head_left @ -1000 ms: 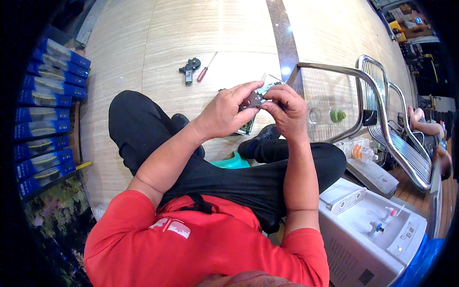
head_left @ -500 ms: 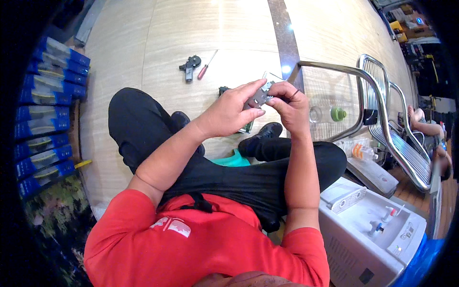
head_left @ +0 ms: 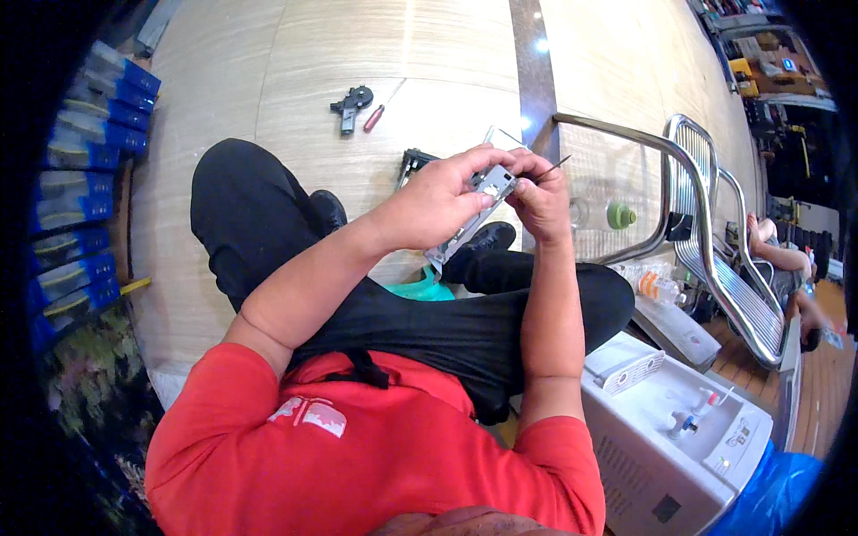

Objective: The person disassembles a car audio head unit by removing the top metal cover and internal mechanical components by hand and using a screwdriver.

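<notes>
A long grey metal bracket with holes and slots (head_left: 466, 225) lies slanted between my two hands, its lower end pointing toward my lap. My left hand (head_left: 436, 201) is closed around its upper part, thumb on top. At the bracket's upper end, the bent fingers of my right hand (head_left: 543, 204) are closed together. From them a thin dark pointed rod (head_left: 559, 166) sticks out to the right; its other end is hidden. Beyond my left hand a black part (head_left: 413, 163) rests on the floor. Farther off lie a black motor-like unit (head_left: 350, 109) and a red-handled screwdriver (head_left: 374, 118).
A teal object (head_left: 420, 288) lies between my legs. Chrome chair frames (head_left: 706, 205) and a green-capped clear bottle (head_left: 618, 214) stand right. A white water dispenser (head_left: 679, 429) is close at lower right. Blue boxes (head_left: 76, 210) are stacked left. Another person (head_left: 786, 259) sits far right.
The bracket has turned in my hands, so its long side now shows slanting down toward my lap. The dark rod now sticks out plainly from my right hand. My view has shifted slightly.
</notes>
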### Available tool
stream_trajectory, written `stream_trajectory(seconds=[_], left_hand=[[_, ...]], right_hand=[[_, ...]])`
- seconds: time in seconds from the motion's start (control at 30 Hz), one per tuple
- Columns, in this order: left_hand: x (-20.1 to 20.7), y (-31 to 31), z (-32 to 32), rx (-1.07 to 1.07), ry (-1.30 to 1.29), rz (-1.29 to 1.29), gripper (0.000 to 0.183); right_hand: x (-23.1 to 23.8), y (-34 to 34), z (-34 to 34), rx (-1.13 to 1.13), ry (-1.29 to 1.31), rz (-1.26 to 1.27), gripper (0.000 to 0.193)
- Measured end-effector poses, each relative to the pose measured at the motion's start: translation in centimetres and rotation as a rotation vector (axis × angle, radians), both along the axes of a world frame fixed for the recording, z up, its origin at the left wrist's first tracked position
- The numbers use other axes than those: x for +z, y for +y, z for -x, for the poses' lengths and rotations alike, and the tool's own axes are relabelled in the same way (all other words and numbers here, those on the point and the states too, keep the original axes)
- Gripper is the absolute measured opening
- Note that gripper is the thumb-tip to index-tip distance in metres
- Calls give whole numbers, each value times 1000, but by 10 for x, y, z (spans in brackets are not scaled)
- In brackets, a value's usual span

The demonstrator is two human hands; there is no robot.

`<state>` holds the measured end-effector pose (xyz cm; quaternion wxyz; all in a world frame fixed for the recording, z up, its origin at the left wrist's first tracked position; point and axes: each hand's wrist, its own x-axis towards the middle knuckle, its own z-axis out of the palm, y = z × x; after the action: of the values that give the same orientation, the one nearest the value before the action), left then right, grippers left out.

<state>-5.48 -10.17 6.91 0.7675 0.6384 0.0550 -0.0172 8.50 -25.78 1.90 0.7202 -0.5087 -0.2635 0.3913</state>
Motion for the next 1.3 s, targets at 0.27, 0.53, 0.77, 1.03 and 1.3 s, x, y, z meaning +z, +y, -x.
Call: stream_trajectory(seconds=[0.27,0.53,0.77,1.03,1.3], left_hand=[[-10,0,-4,9,-87,23,52],[-15,3,-7,-21,-33,60,53],[-22,7,-11,-79,106,249,54],[-29,10,-14,-93,107,365,52],[-40,-8,-20,82,39,4,56]], right_hand=[[-5,-1,1,-26,-16,13,12],[7,-2,4,-97,-64,115,8],[9,-3,3,-80,-141,185,8],[15,2,8,-143,-189,265,8],[24,12,14,-272,-233,394,10]])
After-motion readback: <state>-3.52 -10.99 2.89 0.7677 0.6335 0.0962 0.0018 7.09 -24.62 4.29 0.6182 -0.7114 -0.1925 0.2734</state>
